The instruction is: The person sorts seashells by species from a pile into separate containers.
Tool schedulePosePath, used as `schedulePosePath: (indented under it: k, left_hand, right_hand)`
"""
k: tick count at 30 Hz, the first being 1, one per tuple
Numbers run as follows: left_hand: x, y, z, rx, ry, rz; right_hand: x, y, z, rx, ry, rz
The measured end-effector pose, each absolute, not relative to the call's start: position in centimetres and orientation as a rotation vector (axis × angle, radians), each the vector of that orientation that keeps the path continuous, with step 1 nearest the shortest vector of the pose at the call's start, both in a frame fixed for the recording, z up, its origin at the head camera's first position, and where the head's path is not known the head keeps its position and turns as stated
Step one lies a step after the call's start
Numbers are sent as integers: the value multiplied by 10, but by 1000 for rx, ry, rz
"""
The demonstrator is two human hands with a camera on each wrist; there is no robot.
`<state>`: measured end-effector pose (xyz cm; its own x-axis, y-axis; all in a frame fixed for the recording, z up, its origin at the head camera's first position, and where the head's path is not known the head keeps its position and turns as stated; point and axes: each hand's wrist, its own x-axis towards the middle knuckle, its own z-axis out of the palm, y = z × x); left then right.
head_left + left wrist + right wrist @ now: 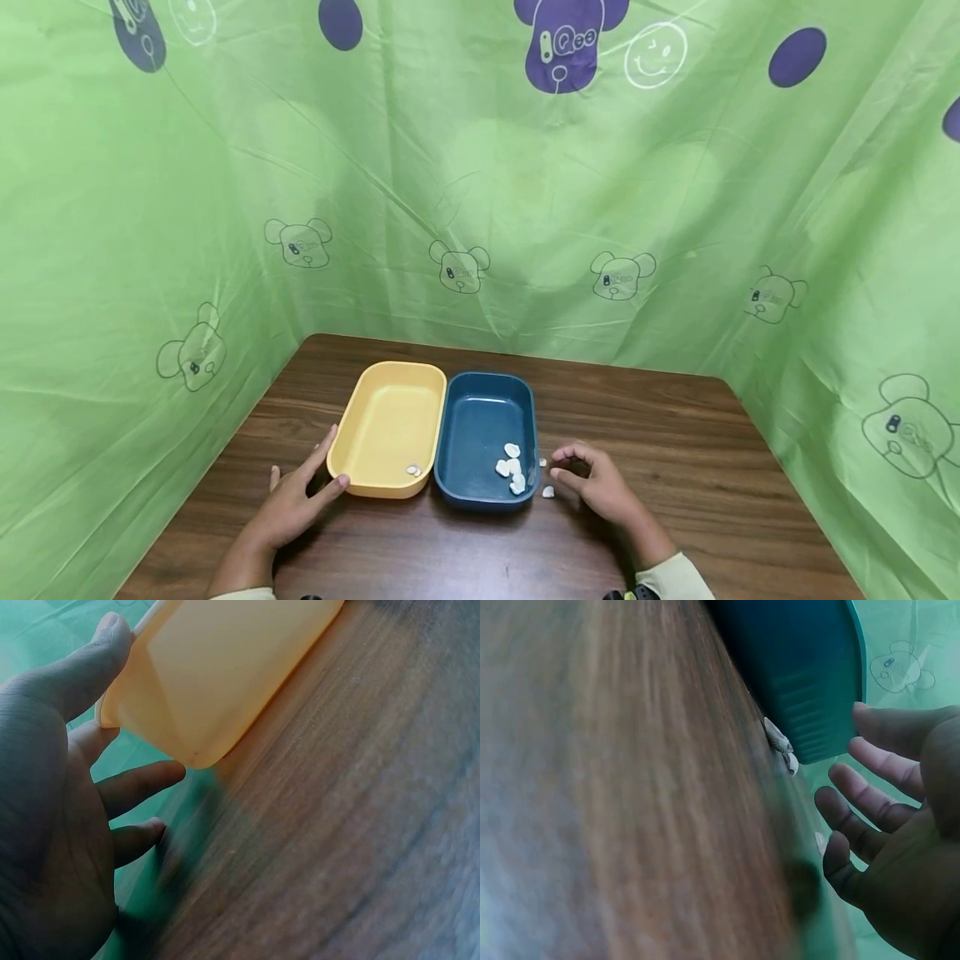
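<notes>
My left hand (291, 505) touches the near left corner of a yellow tray (390, 417), thumb and index finger spread along its rim. In the left wrist view the other fingers stand apart from the tray (240, 667). A blue tray (480, 429) sits right beside the yellow one. Inside it lie several white shell-like pieces (513, 467); a few smaller ones (414, 471) are in the yellow tray. My right hand (600, 483), fingers loosely bent and holding nothing visible, hovers right of the blue tray. Near its fingertips small whitish shells (548, 492) lie on the table.
A brown wooden table (637, 417) carries both trays. Green curtain (480, 183) with printed bear heads encloses the back and both sides. In the right wrist view, the whitish shells (777, 736) lie close against the blue tray's outer wall (802, 697).
</notes>
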<state>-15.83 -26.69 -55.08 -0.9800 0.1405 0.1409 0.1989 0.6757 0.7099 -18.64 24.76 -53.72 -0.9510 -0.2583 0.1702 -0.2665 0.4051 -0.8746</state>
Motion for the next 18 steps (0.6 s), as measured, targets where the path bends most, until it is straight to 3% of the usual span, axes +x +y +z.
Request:
schedulePosePath:
  k: [18]
  left_hand:
    - [-157, -266, -550, -294, -2791, -1193]
  right_hand:
    - [-193, 261, -566, 839, -2545, 1556]
